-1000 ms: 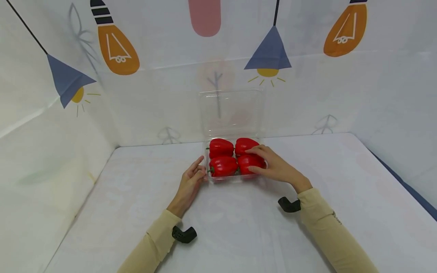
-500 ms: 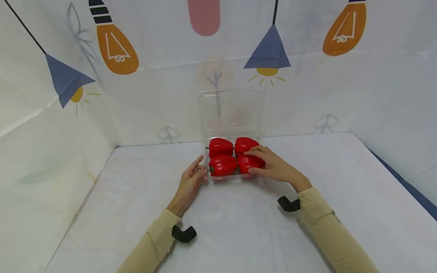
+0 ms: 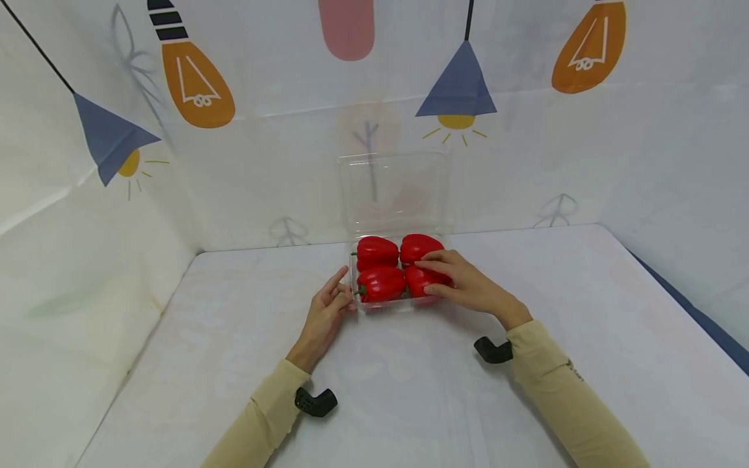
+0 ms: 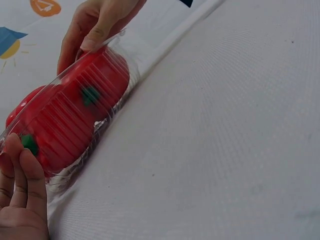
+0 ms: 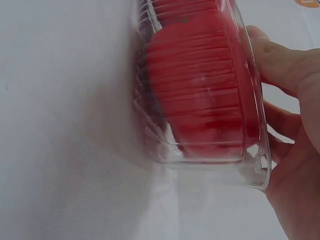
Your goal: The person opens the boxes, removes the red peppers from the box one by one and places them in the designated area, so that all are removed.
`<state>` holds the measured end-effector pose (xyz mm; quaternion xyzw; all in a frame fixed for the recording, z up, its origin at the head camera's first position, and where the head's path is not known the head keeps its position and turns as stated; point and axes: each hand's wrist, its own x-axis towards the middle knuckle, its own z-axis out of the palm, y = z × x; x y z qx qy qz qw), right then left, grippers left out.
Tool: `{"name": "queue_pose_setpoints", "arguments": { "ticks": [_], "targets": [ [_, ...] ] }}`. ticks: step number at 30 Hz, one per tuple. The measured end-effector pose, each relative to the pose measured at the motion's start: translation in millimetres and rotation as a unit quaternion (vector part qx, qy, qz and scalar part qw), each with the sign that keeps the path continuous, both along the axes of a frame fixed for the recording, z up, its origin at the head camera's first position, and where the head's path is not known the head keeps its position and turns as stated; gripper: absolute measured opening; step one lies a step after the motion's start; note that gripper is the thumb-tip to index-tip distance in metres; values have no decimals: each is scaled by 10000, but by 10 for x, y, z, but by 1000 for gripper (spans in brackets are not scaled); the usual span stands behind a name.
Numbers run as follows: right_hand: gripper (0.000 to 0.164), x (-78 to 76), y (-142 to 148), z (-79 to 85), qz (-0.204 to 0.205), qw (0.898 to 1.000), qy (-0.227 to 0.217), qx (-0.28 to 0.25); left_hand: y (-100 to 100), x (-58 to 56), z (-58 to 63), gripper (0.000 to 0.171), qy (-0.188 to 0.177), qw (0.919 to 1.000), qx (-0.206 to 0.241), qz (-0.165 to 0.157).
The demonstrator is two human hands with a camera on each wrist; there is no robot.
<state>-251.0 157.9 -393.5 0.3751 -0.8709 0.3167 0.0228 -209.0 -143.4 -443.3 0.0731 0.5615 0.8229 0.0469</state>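
Note:
A clear plastic clamshell box (image 3: 404, 307) stands at the back of the table with red bell peppers in two rows. Its lid (image 3: 398, 188) is raised against the back wall. The person's right hand (image 3: 468, 283) grips the front right bell pepper (image 3: 418, 279), thumb at the front and fingers behind; part of that pepper is hidden. At the box's left side, the left hand (image 3: 326, 315) pinches the edge, index finger pointing forward. Its fingertips (image 4: 32, 167) overlap the box corner in the left wrist view. Beside the gripped pepper lies the front left pepper (image 3: 381, 284), its green stem to the left.
A white cloth covers the table (image 3: 263, 279), its rear edge close behind the box. The printed back wall (image 3: 281, 175) rises just behind the lid. Black curved wrist mounts (image 3: 316, 402) sit by both beige sleeves (image 3: 570, 396).
The view shifts very slightly. Both hands keep their places at the box, and the peppers and raised lid stay as they were.

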Motion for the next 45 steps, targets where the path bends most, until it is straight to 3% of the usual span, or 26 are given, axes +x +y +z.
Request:
{"name": "queue_pose_setpoints", "arguments": {
  "ticks": [7,18,38,41,45],
  "targets": [
    [49,7,-24,-4,-37,9998,180,-29,-1,4,-6,58,-46,10000,54,37],
    [53,16,31,53,-24,9994,-355,1,7,2,1,57,-3,10000,-9,85],
    [37,-50,97,48,106,9986,340,-379,2,-2,-6,55,-15,9999,-11,156],
    [37,-37,137,65,-39,9992,33,-391,8,-2,-12,55,-15,9998,-32,182],
    [50,2,140,98,-179,9980,-586,-132,8,-7,-11,56,9,9998,-62,169]
  ]
}}
